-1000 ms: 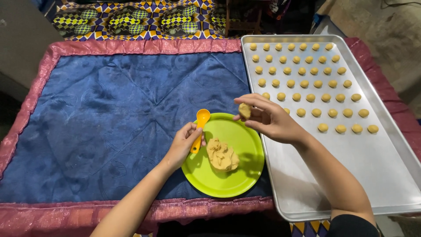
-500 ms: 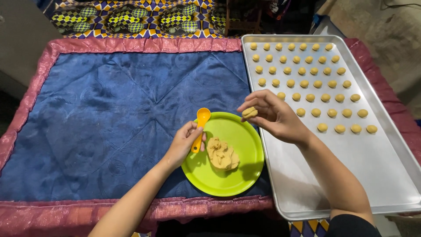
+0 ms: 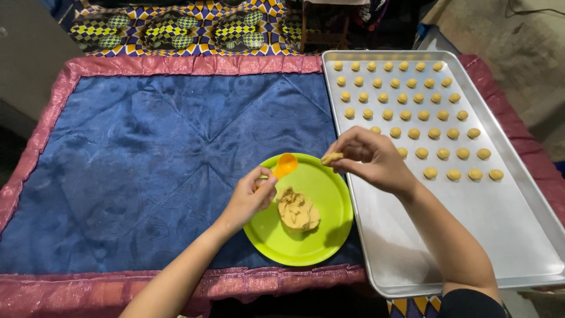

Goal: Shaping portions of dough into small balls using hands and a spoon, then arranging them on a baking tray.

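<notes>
A small, soft-looking piece of tan dough (image 3: 331,158) is pinched between the fingertips of the right hand (image 3: 374,160), just above the far right rim of a round lime-green plate (image 3: 329,235). The right hand is curled closed around that piece, the fingers bent inward and the thumb pressed from below. The piece is irregular and slightly elongated, not yet rounded.

A small orange spoon (image 3: 285,165) with a smooth, glossy bowl is gripped by the left hand (image 3: 248,199), whose fingers are folded shut around the handle; the bowl is seen over the plate's far rim. A rough, lumpy mound of the same tan dough (image 3: 298,211) is set near the middle of the plate, its surface crumbly and uneven. The plate looks like smooth plastic, shallow and evenly circular.

Just beside the plate on the right, a large rectangular metal baking tray (image 3: 471,235) with a raised rim and a dull, brushed sheen is laid. Its far half is filled with neat rows of small rounded dough balls (image 3: 414,114), each well apart from its neighbours; the near half is bare metal.

Plate and tray are placed on a quilted blue cloth (image 3: 147,159) with stitched diamond lines and a shiny pink border (image 3: 53,118). Beyond it a patterned fabric (image 3: 176,26) in yellow, blue and green checks is visible.
</notes>
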